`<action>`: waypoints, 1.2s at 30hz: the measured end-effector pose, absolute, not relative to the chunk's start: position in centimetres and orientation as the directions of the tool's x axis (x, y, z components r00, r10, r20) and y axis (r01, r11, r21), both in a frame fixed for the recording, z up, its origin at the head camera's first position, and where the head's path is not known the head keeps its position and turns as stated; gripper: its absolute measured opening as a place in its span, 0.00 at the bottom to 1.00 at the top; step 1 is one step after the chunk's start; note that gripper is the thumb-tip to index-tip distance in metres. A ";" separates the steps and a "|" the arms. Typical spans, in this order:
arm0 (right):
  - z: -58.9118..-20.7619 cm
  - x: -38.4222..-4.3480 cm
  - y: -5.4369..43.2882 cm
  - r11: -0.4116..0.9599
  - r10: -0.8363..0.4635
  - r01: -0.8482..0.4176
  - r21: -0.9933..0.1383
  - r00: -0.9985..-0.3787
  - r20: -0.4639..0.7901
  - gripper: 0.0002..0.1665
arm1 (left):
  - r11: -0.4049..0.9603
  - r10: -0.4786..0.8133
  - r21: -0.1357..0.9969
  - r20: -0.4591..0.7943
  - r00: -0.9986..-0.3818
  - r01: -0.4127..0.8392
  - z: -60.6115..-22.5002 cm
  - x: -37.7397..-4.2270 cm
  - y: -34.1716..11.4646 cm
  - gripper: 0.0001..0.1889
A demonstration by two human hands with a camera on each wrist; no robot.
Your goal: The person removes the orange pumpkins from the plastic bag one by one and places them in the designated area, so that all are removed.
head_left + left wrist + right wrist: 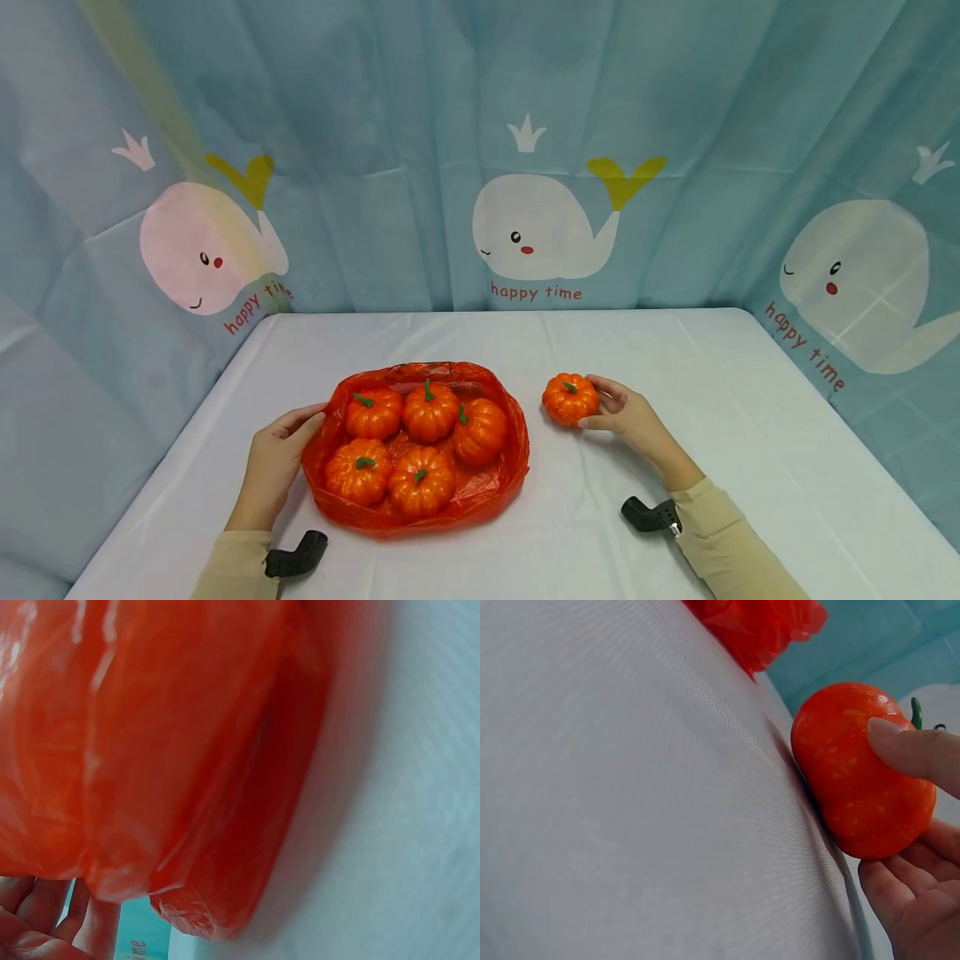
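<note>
A red plastic bag (491, 504) lies on the table with its mouth spread wide and its rim rolled outward. Several small orange toy pumpkins (422, 482) with green stems sit inside it. At the bag's left side my left hand (276, 454) pinches the rim; in the left wrist view its fingers (45, 904) are partly hidden by the red plastic. Right of the bag, my right hand (628, 417) holds one more orange pumpkin (567, 402), thumb on one side and fingers on the other. The right wrist view shows this pumpkin (855, 769) close against the tabletop.
A white cloth covers the table (600, 542). Behind and at the sides hangs a light blue curtain (420, 108) printed with whales. A black curved device (297, 556) is worn at the left wrist, and a similar black device (649, 515) at the right.
</note>
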State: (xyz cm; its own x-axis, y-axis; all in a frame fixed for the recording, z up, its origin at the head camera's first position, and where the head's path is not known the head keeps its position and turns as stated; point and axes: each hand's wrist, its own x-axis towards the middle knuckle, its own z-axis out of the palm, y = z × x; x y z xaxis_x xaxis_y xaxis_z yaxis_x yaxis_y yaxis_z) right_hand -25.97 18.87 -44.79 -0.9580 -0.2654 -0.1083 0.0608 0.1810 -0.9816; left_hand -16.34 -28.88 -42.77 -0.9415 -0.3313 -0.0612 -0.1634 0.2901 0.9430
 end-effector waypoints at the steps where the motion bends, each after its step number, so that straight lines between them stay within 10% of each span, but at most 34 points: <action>1: -44.8 -26.0 18.9 0.190 -0.266 0.060 -0.980 -0.958 -0.110 0.52 | 0.291 -0.332 0.943 -0.059 -0.942 -0.162 -42.8 -16.3 -28.9 0.29; 19: -40.3 -22.8 16.4 0.215 -0.206 -0.229 -0.949 -0.961 0.185 0.43 | 0.292 -0.334 0.940 -0.072 -0.940 -0.176 -42.8 -16.3 -28.8 0.29; 36: -39.9 -20.8 11.2 0.301 -0.380 -0.304 -0.904 -0.908 0.179 0.48 | 0.292 -0.328 0.939 -0.077 -0.942 -0.179 -43.0 -16.4 -29.0 0.29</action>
